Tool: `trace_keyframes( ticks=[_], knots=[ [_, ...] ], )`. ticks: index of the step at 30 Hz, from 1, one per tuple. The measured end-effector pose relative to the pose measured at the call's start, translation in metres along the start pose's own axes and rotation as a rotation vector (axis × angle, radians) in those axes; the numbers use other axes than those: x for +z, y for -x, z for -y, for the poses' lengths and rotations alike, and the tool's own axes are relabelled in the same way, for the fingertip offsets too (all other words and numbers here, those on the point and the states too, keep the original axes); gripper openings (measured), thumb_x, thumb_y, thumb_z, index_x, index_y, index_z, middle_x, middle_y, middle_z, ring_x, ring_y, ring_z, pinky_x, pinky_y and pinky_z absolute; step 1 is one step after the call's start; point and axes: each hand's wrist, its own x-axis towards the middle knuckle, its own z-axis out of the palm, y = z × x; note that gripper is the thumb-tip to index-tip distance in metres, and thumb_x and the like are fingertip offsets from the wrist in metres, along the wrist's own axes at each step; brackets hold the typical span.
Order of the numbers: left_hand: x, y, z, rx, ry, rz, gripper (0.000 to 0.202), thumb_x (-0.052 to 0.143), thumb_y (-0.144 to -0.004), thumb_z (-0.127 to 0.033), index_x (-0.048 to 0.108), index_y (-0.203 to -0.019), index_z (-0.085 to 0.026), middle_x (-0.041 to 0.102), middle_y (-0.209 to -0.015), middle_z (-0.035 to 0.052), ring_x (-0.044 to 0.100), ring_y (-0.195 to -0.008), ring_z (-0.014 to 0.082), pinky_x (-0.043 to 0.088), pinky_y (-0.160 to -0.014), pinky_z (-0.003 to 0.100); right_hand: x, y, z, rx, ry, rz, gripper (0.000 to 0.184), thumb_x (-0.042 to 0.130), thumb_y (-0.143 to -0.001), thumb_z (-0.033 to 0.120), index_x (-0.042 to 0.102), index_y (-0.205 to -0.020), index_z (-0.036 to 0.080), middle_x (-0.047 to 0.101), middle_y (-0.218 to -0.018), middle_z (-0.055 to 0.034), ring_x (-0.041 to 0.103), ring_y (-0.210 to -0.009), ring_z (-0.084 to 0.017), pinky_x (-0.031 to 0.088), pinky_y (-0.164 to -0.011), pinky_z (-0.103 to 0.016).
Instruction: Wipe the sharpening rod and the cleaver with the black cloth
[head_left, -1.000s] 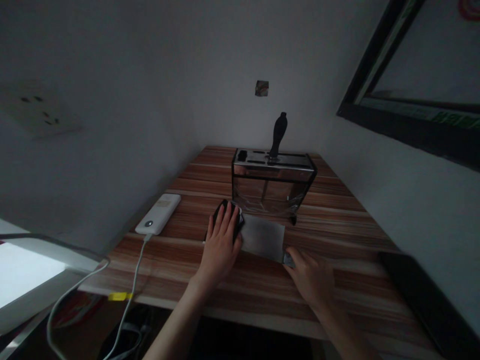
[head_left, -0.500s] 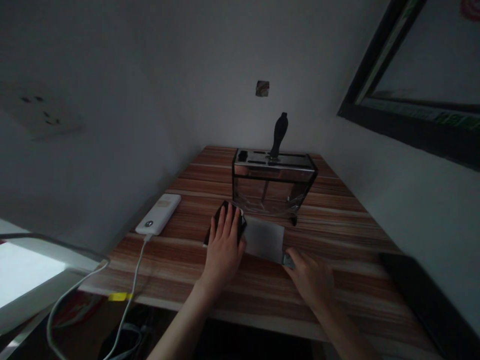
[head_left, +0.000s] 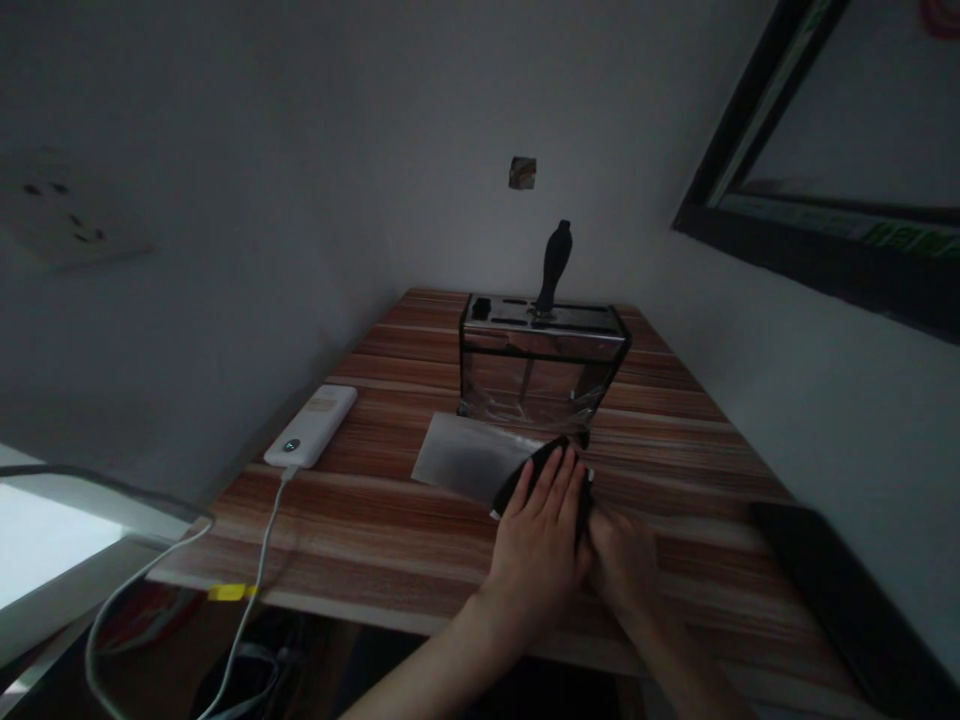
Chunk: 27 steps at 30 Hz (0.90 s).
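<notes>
A cleaver (head_left: 461,458) with a wide, plain metal blade lies flat on the wooden table in front of the knife block. My left hand (head_left: 536,540) presses a folded black cloth (head_left: 516,487) down over the handle end of the blade, its fingers stretched close together over the cloth. My right hand (head_left: 622,555) is closed round the cleaver's handle, which is hidden now behind the left hand and the fingers. The two hands are side by side and seem to touch.
Behind the blade stands a clear-sided knife block (head_left: 544,340) holding a black-handled tool (head_left: 555,265). A white power bank (head_left: 313,425) with a white cable (head_left: 264,555) lies at the left. A dark flat object (head_left: 832,580) lies along the right edge. Walls enclose the table.
My left hand has slid the black cloth rightward along the blade, from its far left end to the handle end. The left part of the blade is now uncovered. My right hand keeps its grip.
</notes>
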Motion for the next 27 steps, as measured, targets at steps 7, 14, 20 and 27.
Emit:
trace_keyframes(
  ticks=[7,14,20,27],
  knots=[
    [0.002,0.001,-0.001,-0.014,-0.011,0.004,0.064,0.036,-0.088,-0.040,0.018,-0.142,-0.009,0.013,-0.149,0.0070,0.005,-0.137,0.0202,0.015,-0.112,0.040,-0.003,-0.001,0.002,-0.004,0.046,-0.002,0.023,0.046,-0.074,0.004,0.063,-0.068,0.018,0.069,-0.068,-0.0065,0.064,-0.065,-0.018,0.037,-0.057,-0.025],
    [0.000,0.003,0.001,-0.008,-0.016,0.027,0.065,0.036,-0.088,-0.040,0.016,-0.142,-0.010,0.011,-0.149,0.0064,0.005,-0.137,0.0207,0.015,-0.111,0.041,-0.002,0.000,0.002,0.002,0.053,0.008,0.022,0.047,-0.075,0.005,0.062,-0.068,0.019,0.069,-0.069,-0.0053,0.063,-0.065,-0.018,0.036,-0.056,-0.025],
    [-0.002,0.003,0.005,-0.007,-0.020,0.020,0.063,0.036,-0.088,-0.040,0.019,-0.142,-0.013,0.012,-0.149,0.0037,0.006,-0.137,0.0202,0.016,-0.111,0.040,-0.005,-0.001,0.003,-0.009,0.045,-0.026,0.024,0.046,-0.075,0.003,0.062,-0.068,0.019,0.068,-0.067,-0.0048,0.063,-0.064,-0.017,0.035,-0.058,-0.025],
    [-0.006,0.003,0.013,-0.009,-0.031,-0.003,0.063,0.039,-0.087,-0.038,0.019,-0.142,-0.014,0.014,-0.149,0.0036,0.010,-0.137,0.0218,0.018,-0.111,0.041,-0.005,-0.002,0.003,-0.012,0.052,-0.063,0.020,0.049,-0.076,0.007,0.064,-0.078,0.019,0.069,-0.069,-0.0036,0.063,-0.064,-0.017,0.034,-0.057,-0.025]
  ],
)
